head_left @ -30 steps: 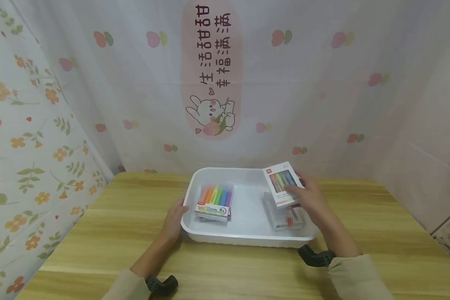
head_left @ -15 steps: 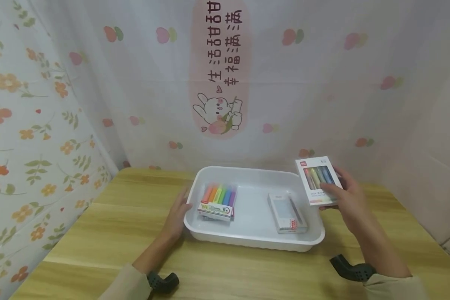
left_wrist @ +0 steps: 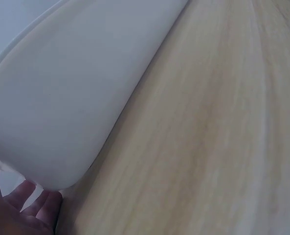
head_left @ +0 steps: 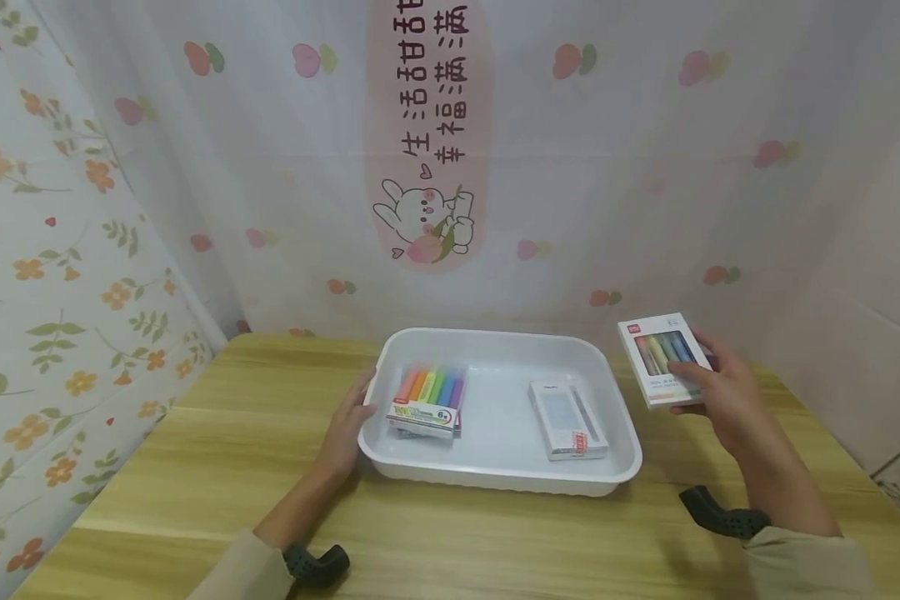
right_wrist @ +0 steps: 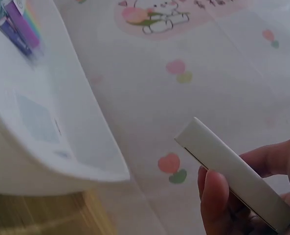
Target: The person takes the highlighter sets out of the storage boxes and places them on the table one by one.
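My right hand [head_left: 729, 400] holds a white windowed box of coloured pens [head_left: 656, 385] in the air, right of the white plastic tray [head_left: 495, 478]. The thumb lies across the box's front and the other fingers are behind it. In the right wrist view the box [right_wrist: 233, 171] shows its narrow side between thumb and fingers. My left hand [head_left: 341, 437] grips the tray's left side, thumb over the rim; its fingers [left_wrist: 49, 208] reach the lower corner in the left wrist view. Inside the tray lie a pack of rainbow highlighters [head_left: 427, 400] at left and a flat clear-fronted box [head_left: 567, 421] at right.
The tray stands on a wood-grain table [head_left: 450, 550]. Behind it hangs a white curtain [head_left: 570, 192] with fruit prints and a rabbit drawing. A floral curtain [head_left: 82, 333] closes off the left side. Something flat with colours lies partly under the highlighter pack.
My right hand has carried the box of coloured pens up and right, from over the tray to beyond its right rim. The left hand stays on the tray, and the view shifts slightly.
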`<state>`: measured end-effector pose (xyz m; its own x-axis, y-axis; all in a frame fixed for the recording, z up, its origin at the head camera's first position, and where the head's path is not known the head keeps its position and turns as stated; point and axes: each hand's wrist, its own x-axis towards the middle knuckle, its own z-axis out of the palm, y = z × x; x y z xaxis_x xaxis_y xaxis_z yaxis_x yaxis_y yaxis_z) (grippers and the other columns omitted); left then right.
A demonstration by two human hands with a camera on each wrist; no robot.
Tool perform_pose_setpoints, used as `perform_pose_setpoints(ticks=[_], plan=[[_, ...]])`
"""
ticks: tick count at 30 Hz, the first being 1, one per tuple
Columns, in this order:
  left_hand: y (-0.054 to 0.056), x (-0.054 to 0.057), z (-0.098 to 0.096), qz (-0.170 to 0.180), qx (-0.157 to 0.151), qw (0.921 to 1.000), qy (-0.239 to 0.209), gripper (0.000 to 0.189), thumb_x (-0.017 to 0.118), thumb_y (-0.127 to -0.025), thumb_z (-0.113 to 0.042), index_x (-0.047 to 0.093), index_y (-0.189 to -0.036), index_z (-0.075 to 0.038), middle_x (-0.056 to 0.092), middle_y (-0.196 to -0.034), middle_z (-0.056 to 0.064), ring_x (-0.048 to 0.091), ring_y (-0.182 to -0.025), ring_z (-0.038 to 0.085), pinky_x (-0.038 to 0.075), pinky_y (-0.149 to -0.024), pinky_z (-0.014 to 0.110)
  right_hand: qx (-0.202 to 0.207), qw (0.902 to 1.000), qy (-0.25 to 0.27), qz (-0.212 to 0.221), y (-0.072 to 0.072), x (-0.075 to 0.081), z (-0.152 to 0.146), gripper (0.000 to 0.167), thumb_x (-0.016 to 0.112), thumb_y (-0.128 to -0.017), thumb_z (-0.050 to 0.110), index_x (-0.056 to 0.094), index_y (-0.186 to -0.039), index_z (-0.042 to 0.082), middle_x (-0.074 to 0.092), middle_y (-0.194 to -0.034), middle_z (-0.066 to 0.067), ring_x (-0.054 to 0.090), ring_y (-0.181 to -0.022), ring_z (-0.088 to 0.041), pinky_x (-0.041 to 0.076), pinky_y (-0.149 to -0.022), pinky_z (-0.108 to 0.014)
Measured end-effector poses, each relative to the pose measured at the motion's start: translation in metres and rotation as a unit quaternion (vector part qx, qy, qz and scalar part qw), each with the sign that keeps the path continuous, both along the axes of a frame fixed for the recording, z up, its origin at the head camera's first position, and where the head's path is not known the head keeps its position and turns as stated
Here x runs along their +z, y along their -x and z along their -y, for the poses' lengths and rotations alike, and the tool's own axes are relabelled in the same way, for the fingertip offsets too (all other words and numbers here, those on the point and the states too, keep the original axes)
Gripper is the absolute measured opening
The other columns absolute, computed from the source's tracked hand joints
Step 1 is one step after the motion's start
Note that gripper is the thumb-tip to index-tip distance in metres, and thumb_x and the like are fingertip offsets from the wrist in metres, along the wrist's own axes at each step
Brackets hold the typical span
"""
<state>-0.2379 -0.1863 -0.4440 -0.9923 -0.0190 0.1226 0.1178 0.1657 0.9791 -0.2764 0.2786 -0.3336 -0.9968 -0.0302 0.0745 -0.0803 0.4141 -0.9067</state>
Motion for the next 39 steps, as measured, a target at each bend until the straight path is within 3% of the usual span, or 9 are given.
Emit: perform_pose_setpoints(ticks=[12,17,21,25,27,31,39], plan=[[0.003,-0.002,0.006,-0.002,-0.007,1.0000,0.001,0.059,0.033,-0.103,-0.017,0.025,-0.161,-0.019,0.024,-0.168,0.016,0.030,-0.152,0.042,0.035,-0.117,0.059,0.001,0.9970,-0.027,0.073,0.018,-0.033,-0.023,0.072,0.044,-0.106,0.023,0.004,-0.160,-0.004,0.042,-0.137,-0.031,0.064,-0.074,-0.002,0.061,-0.063,-0.030],[0.006,-0.003,0.012,-0.011,-0.012,0.9998,0.014,0.057,0.039,-0.103,-0.020,0.030,-0.159,-0.019,0.033,-0.163,0.022,0.041,-0.145,0.045,0.045,-0.111,0.057,0.009,0.9935,-0.036,0.108,0.023,-0.048,-0.028,0.073,0.044,-0.106,0.022,0.003,-0.159,-0.006,0.049,-0.130,-0.030,0.066,-0.074,-0.005,0.061,-0.063,-0.030],[0.008,-0.004,0.018,-0.017,-0.025,0.9996,0.001,0.056,0.039,-0.102,-0.017,0.032,-0.158,-0.015,0.036,-0.160,0.027,0.045,-0.142,0.047,0.053,-0.104,0.041,0.009,0.9904,-0.039,0.133,0.026,-0.058,-0.028,0.073,0.046,-0.105,0.021,0.005,-0.160,-0.004,0.055,-0.121,-0.023,0.065,-0.073,-0.007,0.061,-0.063,-0.030],[0.008,-0.004,0.022,-0.016,-0.035,0.9991,-0.015,0.056,0.035,-0.102,-0.014,0.034,-0.158,-0.017,0.037,-0.161,0.023,0.044,-0.144,0.043,0.051,-0.098,0.025,0.010,0.9887,-0.038,0.145,0.029,-0.065,-0.027,0.073,0.048,-0.103,0.017,0.008,-0.160,-0.004,0.062,-0.104,-0.013,0.065,-0.069,-0.009,0.060,-0.059,-0.030],[0.009,-0.004,0.023,-0.019,-0.031,0.9993,-0.009,0.055,0.035,-0.102,-0.014,0.036,-0.157,-0.019,0.039,-0.160,0.021,0.045,-0.144,0.042,0.052,-0.100,0.026,0.010,0.9882,-0.042,0.147,0.030,-0.067,-0.026,0.073,0.049,-0.102,0.016,0.010,-0.159,-0.006,0.064,-0.098,-0.009,0.065,-0.068,-0.009,0.059,-0.058,-0.029],[0.010,-0.004,0.026,-0.035,-0.019,0.9991,0.014,0.053,0.040,-0.102,-0.013,0.041,-0.154,-0.016,0.044,-0.156,0.025,0.050,-0.138,0.046,0.056,-0.100,0.042,0.017,0.9875,-0.050,0.148,0.031,-0.072,-0.027,0.072,0.049,-0.103,0.017,0.011,-0.157,-0.009,0.065,-0.093,-0.008,0.065,-0.065,-0.010,0.058,-0.057,-0.028],[0.010,-0.007,0.028,-0.032,-0.036,0.9987,0.016,0.053,0.041,-0.102,-0.015,0.039,-0.155,-0.015,0.042,-0.157,0.025,0.048,-0.140,0.047,0.054,-0.103,0.052,0.027,0.9857,-0.064,0.154,0.030,-0.080,-0.030,0.070,0.050,-0.103,0.019,0.015,-0.155,-0.011,0.065,-0.103,-0.017,0.066,-0.068,-0.013,0.060,-0.058,-0.031]])
